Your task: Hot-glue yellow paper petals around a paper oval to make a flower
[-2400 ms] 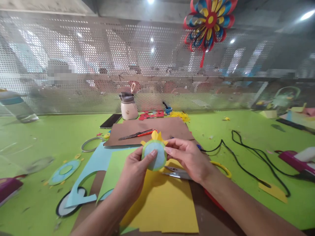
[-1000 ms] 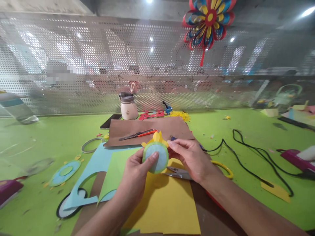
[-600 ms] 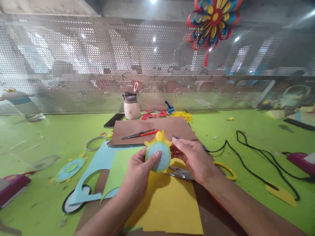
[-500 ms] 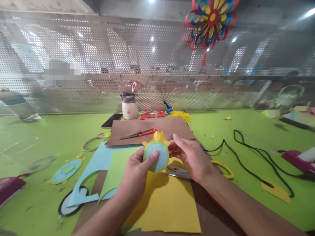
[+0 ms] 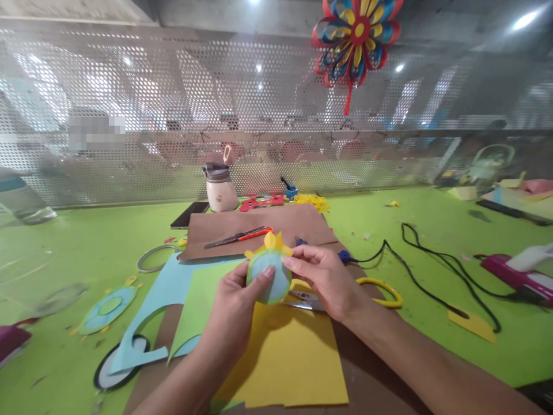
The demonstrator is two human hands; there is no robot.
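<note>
A round paper disc [image 5: 268, 275], light blue with a green rim and yellow petals on its top edge, is held up above the table. My left hand [image 5: 233, 308] pinches its lower left side, thumb pressed on the blue face. My right hand [image 5: 326, 279] grips its right edge with the fingertips. Under both hands lie a yellow sheet [image 5: 287, 357], a green sheet [image 5: 199, 300] and a light blue sheet [image 5: 159, 300] with round cut-outs.
Yellow-handled scissors [image 5: 371, 288] lie under my right wrist. A brown sheet [image 5: 259, 225] carries a red-and-black cutter [image 5: 239, 235]. Behind stand a cream bottle [image 5: 219, 189] and a phone [image 5: 189, 214]. A black cable [image 5: 432, 271] runs right towards a pink glue gun [image 5: 514, 274]. Blue ring cut-outs [image 5: 108, 302] lie left.
The disc and both hands stay almost still; my right fingertips have shifted slightly along the disc's right edge. The view has drifted a little.
</note>
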